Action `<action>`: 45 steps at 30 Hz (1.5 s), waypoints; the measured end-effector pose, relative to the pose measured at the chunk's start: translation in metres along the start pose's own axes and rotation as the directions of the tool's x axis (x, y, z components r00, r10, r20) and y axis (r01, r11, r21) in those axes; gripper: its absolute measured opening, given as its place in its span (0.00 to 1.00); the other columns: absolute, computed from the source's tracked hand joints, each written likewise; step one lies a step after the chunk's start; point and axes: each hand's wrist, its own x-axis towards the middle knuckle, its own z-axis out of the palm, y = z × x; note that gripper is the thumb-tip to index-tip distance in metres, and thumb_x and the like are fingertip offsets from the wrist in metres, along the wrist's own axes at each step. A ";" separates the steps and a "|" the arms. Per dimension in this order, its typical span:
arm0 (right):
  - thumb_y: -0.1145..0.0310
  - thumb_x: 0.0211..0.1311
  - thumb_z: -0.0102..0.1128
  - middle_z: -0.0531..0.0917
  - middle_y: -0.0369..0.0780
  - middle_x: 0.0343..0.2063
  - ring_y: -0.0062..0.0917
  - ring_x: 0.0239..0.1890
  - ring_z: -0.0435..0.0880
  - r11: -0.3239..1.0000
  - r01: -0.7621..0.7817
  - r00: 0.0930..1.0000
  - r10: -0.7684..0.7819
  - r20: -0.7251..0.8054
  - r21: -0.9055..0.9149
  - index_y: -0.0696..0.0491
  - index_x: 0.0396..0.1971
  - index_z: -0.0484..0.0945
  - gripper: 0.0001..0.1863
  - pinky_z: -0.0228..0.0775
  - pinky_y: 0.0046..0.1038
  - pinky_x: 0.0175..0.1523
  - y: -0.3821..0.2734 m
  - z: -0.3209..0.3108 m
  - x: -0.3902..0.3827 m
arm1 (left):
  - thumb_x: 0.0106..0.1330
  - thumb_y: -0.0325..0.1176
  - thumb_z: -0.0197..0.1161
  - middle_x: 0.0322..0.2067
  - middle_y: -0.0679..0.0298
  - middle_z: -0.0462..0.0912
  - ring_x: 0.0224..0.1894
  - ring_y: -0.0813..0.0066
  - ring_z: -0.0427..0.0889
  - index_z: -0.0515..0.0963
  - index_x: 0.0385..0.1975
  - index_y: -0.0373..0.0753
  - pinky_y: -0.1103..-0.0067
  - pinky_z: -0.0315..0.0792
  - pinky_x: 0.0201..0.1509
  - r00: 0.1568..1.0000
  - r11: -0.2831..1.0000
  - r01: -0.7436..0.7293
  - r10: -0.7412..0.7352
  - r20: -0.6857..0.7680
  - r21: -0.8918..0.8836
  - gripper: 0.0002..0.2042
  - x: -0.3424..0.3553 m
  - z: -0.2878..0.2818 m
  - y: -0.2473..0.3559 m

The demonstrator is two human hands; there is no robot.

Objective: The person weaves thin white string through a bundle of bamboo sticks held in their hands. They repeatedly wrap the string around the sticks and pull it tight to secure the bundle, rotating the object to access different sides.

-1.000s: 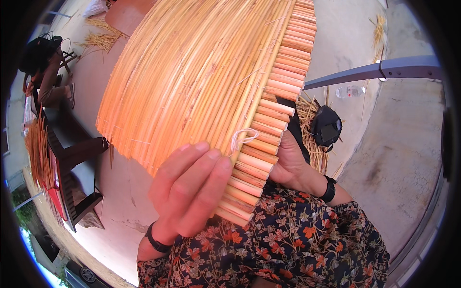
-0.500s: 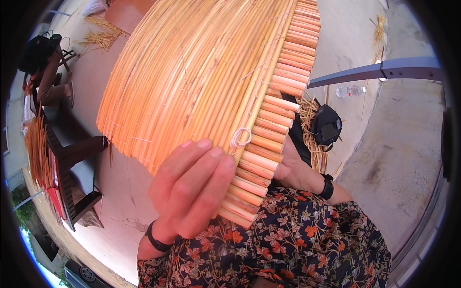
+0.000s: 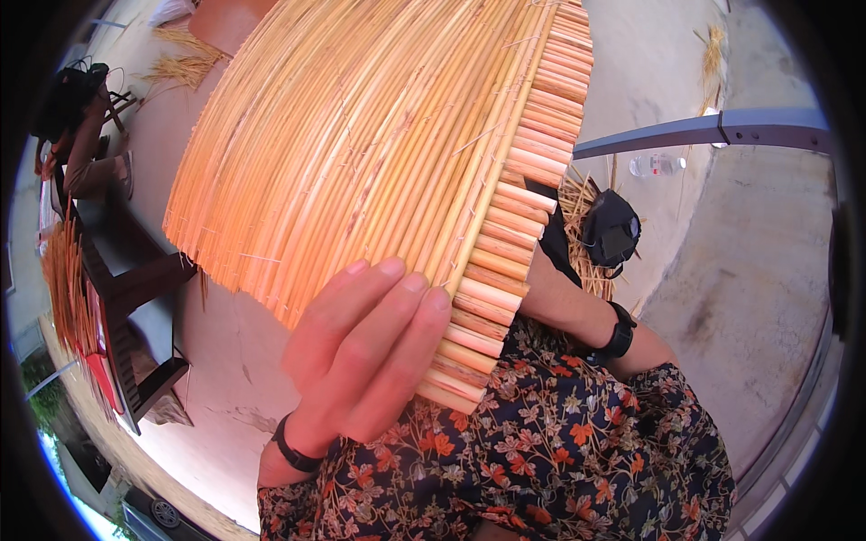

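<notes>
A large mat of straight pale reeds [image 3: 361,135], laced with thin thread, spans the middle, its short round cut ends [image 3: 501,243] along its right edge beside a long reed strip. My left hand [image 3: 365,356] grips the mat's lower right, fingers pressed together on top and thumb hidden. My right hand [image 3: 550,284] reaches beneath the right edge; its fingers are hidden, so I cannot tell what they hold. A floral cloth [image 3: 487,460] covers my lap below the mat.
At left are a dark wooden bench [image 3: 126,284], upright reed bundles [image 3: 68,279] and a seated person's legs [image 3: 95,162]. At right are a grey metal bar [image 3: 767,135], a plastic bottle [image 3: 657,164], a black bag [image 3: 609,234] and loose straw [image 3: 582,270].
The mat has shifted slightly left. The white string loop near my left fingertips is no longer visible, and my right hand has slid further under the mat, out of sight.
</notes>
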 end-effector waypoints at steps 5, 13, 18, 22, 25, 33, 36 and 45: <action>0.71 0.64 0.57 0.83 0.39 0.47 0.33 0.51 0.81 0.888 0.173 0.979 -0.108 0.174 -0.426 0.54 0.49 0.79 0.14 0.75 0.33 0.54 -0.028 -0.015 0.011 | 0.56 0.25 0.64 0.40 0.60 0.84 0.46 0.62 0.83 0.85 0.39 0.36 0.68 0.81 0.50 0.999 1.000 -0.019 0.018 0.049 0.022 0.11 -0.002 -0.004 -0.005; 0.72 0.67 0.52 0.83 0.42 0.48 0.33 0.53 0.80 0.988 -0.152 0.985 0.150 0.085 0.024 0.54 0.50 0.79 0.14 0.72 0.32 0.59 -0.041 0.013 0.014 | 0.58 0.24 0.65 0.39 0.59 0.83 0.44 0.60 0.84 0.82 0.40 0.35 0.69 0.82 0.48 0.998 0.990 0.025 -0.017 -0.060 0.140 0.10 -0.011 0.002 -0.014; 0.72 0.53 0.59 0.83 0.46 0.43 0.40 0.47 0.82 0.960 0.147 0.979 -0.108 0.172 -0.238 0.57 0.47 0.79 0.18 0.75 0.35 0.50 -0.032 0.012 0.015 | 0.55 0.23 0.66 0.37 0.59 0.82 0.42 0.59 0.84 0.82 0.39 0.33 0.70 0.82 0.46 0.995 0.991 0.055 -0.044 -0.090 0.122 0.11 -0.004 -0.006 -0.015; 0.73 0.50 0.59 0.83 0.48 0.34 0.42 0.39 0.83 0.913 0.208 0.963 -0.127 0.239 -0.351 0.58 0.40 0.80 0.15 0.77 0.37 0.44 -0.017 0.009 0.011 | 0.54 0.21 0.66 0.36 0.58 0.82 0.40 0.58 0.85 0.82 0.39 0.32 0.71 0.82 0.45 0.988 0.990 0.095 -0.082 -0.129 0.105 0.12 0.010 -0.014 -0.011; 0.73 0.53 0.60 0.83 0.48 0.30 0.42 0.35 0.83 0.882 0.220 0.963 -0.127 0.238 -0.418 0.59 0.36 0.79 0.10 0.77 0.36 0.40 -0.001 0.017 0.014 | 0.54 0.23 0.66 0.35 0.57 0.83 0.40 0.57 0.85 0.82 0.39 0.31 0.71 0.81 0.44 0.985 0.992 0.078 -0.061 -0.158 0.098 0.12 0.019 -0.023 -0.013; 0.68 0.74 0.53 0.81 0.38 0.27 0.17 0.30 0.82 0.635 0.132 0.983 0.017 -0.185 0.761 0.56 0.38 0.70 0.07 0.75 0.18 0.34 -0.055 -0.001 0.067 | 0.53 0.20 0.72 0.38 0.55 0.84 0.38 0.67 0.84 0.80 0.42 0.29 0.74 0.78 0.46 0.914 0.968 0.204 -0.136 -0.381 0.145 0.16 0.058 -0.073 -0.041; 0.69 0.73 0.55 0.80 0.38 0.27 0.17 0.29 0.80 0.572 0.195 0.980 -0.085 -0.179 0.796 0.57 0.38 0.70 0.07 0.76 0.19 0.38 -0.084 -0.017 0.095 | 0.57 0.18 0.67 0.40 0.58 0.83 0.40 0.72 0.82 0.79 0.44 0.29 0.78 0.77 0.46 0.845 0.950 0.312 -0.293 -0.447 -0.034 0.14 0.085 -0.086 -0.034; 0.77 0.67 0.60 0.73 0.34 0.32 0.16 0.30 0.73 0.668 0.670 0.742 -0.587 -0.325 0.323 0.60 0.37 0.73 0.05 0.67 0.18 0.36 -0.131 0.000 0.172 | 0.63 0.23 0.65 0.46 0.61 0.82 0.44 0.75 0.81 0.77 0.49 0.30 0.77 0.75 0.50 0.648 0.895 0.382 -0.438 -0.622 -0.231 0.15 0.115 -0.119 -0.052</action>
